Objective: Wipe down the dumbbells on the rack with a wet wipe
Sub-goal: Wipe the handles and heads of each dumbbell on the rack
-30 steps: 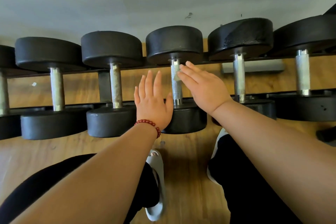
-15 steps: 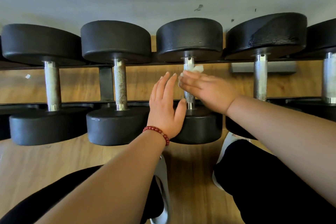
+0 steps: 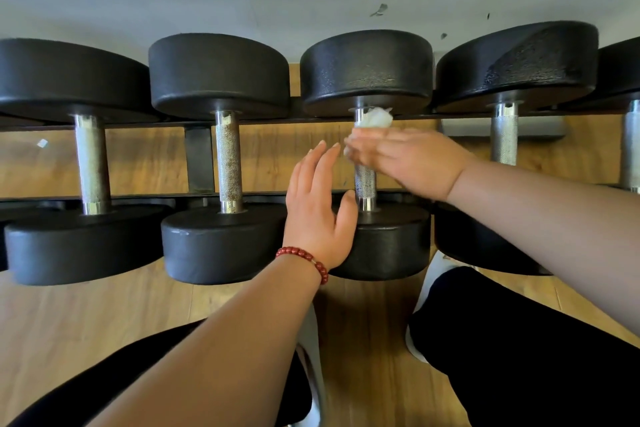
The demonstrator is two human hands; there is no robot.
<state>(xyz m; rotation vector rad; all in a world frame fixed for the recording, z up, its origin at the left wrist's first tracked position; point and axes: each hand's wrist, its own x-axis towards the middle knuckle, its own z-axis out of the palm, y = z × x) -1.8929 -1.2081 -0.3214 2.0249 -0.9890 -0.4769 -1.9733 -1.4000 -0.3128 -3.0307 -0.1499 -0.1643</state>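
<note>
Several black dumbbells with knurled steel handles lie side by side on a low rack. My right hand [image 3: 412, 161] grips the handle of the middle dumbbell [image 3: 367, 69] near its far head, with a crumpled white wet wipe [image 3: 374, 118] sticking out above the fingers. My left hand [image 3: 317, 211], with a red bead bracelet on the wrist, rests open against the near head of that dumbbell, fingers straight and thumb spread. Part of the handle is hidden under my right hand.
The neighbouring dumbbell [image 3: 227, 156] lies to the left and another dumbbell [image 3: 504, 135] to the right. The rack's black rail [image 3: 199, 158] runs behind the handles. A grey wall stands beyond, wooden floor [image 3: 104, 315] below, my knees and white shoes at the bottom.
My right hand has slid along the handle toward the far head, and the wipe now bunches out above the fingers. The view has moved closer. My left hand stays on the near head.
</note>
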